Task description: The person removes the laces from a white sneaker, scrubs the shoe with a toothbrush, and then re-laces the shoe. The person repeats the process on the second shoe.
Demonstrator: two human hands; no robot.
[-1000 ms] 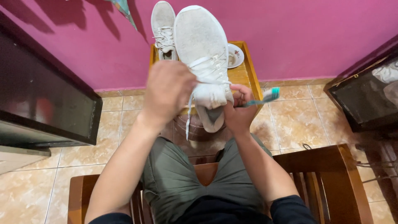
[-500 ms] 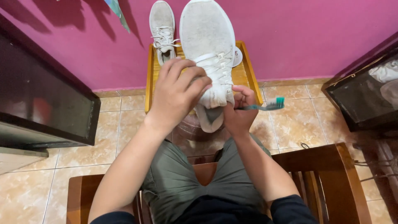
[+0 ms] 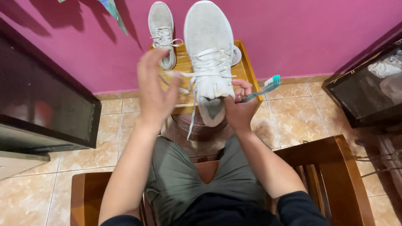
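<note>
A seated person holds a pale grey sneaker (image 3: 209,54) upright in front of them, toe pointing up toward a magenta wall (image 3: 293,29) and heel opening down. The right hand (image 3: 239,108) is closed around the sneaker's heel collar and also pinches a toothbrush (image 3: 261,90) with a teal-and-white head, which juts out to the right. The left hand (image 3: 154,92) hovers just left of the sneaker, fingers spread and loosely curled, holding nothing firmly; whether its fingertips touch the loose white laces (image 3: 190,83) cannot be told. A second matching sneaker (image 3: 162,33) rests behind on a small wooden worktop (image 3: 247,62) against the wall, beside a small white dish (image 3: 236,54). The person sits on a wooden chair (image 3: 335,175) over a beige tiled floor (image 3: 293,113), with dark cabinets (image 3: 42,109) on either side.
</note>
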